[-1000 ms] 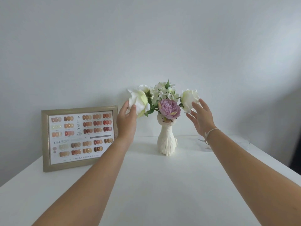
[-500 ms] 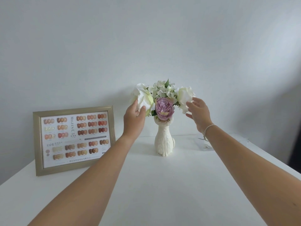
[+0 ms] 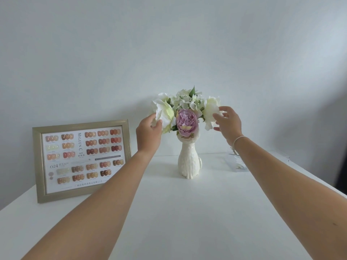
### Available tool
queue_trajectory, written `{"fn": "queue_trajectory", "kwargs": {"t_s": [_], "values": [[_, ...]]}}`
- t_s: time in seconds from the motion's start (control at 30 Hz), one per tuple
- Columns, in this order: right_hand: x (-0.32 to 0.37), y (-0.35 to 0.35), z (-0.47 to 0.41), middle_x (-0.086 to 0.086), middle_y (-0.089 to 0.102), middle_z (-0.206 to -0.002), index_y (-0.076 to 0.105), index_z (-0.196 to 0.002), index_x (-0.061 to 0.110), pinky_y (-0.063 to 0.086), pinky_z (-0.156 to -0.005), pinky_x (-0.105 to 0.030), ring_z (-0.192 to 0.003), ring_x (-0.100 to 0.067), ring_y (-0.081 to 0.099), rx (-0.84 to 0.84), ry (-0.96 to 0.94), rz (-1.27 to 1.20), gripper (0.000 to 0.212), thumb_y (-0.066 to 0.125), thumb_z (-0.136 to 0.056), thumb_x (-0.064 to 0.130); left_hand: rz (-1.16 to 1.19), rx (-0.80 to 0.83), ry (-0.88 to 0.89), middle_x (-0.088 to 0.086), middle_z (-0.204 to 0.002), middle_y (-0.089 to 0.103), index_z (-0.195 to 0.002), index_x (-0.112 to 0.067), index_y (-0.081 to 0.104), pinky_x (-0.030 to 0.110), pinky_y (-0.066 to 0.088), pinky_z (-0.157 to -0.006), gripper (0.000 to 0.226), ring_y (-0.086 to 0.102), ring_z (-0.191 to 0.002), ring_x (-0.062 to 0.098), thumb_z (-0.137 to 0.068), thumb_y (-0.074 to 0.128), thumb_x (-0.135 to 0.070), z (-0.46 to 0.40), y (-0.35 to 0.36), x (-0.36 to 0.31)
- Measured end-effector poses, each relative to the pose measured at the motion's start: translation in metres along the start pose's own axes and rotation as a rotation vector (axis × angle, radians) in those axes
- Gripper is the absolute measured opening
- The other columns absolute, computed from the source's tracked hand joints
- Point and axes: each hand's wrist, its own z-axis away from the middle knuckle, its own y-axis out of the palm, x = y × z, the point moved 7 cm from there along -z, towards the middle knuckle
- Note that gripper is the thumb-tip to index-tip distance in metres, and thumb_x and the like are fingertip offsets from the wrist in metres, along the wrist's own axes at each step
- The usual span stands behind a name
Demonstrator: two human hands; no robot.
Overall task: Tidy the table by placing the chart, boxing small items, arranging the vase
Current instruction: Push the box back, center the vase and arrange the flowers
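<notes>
Both my forearms reach forward over the white table (image 3: 178,212). Nearest on my left, outboard of my left forearm, the framed nail-colour chart (image 3: 82,161) stands upright against the wall, tilted slightly back, its lower right corner hidden behind my arm.

Between my hands: the white cat-shaped vase (image 3: 189,164), upright on the table, touched by neither hand. A purple peony (image 3: 186,123) sits at its mouth, with small white blossoms and green leaves behind.

My left hand (image 3: 149,135): fingers loosely curled, thumb and fingertips in contact with the lower petals of the white flower (image 3: 164,113) on the left side of the bouquet. Whether this is a firm pinch, I cannot tell.

My right hand (image 3: 228,123): fingers spread and slightly bent, tips touching the white flower (image 3: 211,110) on the right side. A thin cord bracelet (image 3: 238,140) circles that wrist.

Just behind my right forearm, a clear plastic box (image 3: 236,163) rests on the table, partly hidden; contents indistinct.
</notes>
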Motion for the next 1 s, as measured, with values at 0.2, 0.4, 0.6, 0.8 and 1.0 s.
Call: {"fn": "queue_trajectory", "kwargs": {"t_s": [0.2, 0.4, 0.6, 0.8, 1.0], "values": [[0.005, -0.008, -0.003, -0.002, 0.048, -0.075, 0.055, -0.079, 0.018, 0.057, -0.061, -0.031, -0.072, -0.021, 0.055, -0.087, -0.037, 0.023, 0.005, 0.056, -0.084, 0.015, 0.023, -0.027, -0.016, 0.006, -0.123, 0.064, -0.120, -0.010, 0.061, 0.009, 0.034, -0.071, 0.032, 0.058, -0.091, 0.013, -0.091, 0.051, -0.020, 0.000, -0.004, 0.007], [0.017, -0.019, -0.004, -0.003, 0.050, -0.087, 0.056, -0.078, 0.018, 0.054, -0.081, -0.050, -0.078, -0.023, 0.056, -0.138, -0.152, 0.145, 0.006, 0.054, -0.083, 0.016, 0.097, -0.051, -0.045, 0.002, -0.117, 0.067, -0.112, -0.010, 0.066, 0.005, 0.038, -0.073, 0.027, 0.058, -0.099, 0.010, -0.090, 0.052, -0.020, -0.002, -0.009, 0.010], [0.018, -0.017, 0.000, -0.005, 0.046, -0.098, 0.060, -0.089, 0.011, 0.052, -0.083, -0.050, -0.084, -0.024, 0.052, -0.081, -0.226, 0.274, 0.009, 0.051, -0.086, 0.011, 0.175, -0.047, -0.089, 0.003, -0.110, 0.067, -0.106, -0.009, 0.067, 0.038, 0.051, -0.092, 0.024, 0.063, -0.104, 0.027, -0.089, 0.053, -0.019, -0.002, -0.009, 0.010], [0.047, -0.003, -0.007, 0.000, 0.052, -0.101, 0.060, -0.088, 0.011, 0.053, -0.080, -0.049, -0.083, -0.022, 0.052, 0.048, -0.338, 0.344, 0.008, 0.053, -0.085, 0.012, 0.241, -0.058, -0.126, 0.007, -0.109, 0.068, -0.104, -0.007, 0.068, 0.043, 0.050, -0.094, 0.024, 0.062, -0.105, 0.024, -0.089, 0.054, -0.019, -0.006, -0.007, 0.009], [0.031, -0.006, -0.001, -0.001, 0.054, -0.089, 0.059, -0.088, 0.012, 0.053, -0.074, -0.050, -0.078, -0.034, 0.058, 0.018, -0.311, 0.391, 0.008, 0.051, -0.086, 0.011, 0.262, -0.065, -0.145, 0.004, -0.107, 0.067, -0.104, -0.007, 0.067, 0.043, 0.049, -0.096, 0.023, 0.062, -0.106, 0.024, -0.089, 0.054, -0.018, -0.002, -0.007, 0.013]]}}
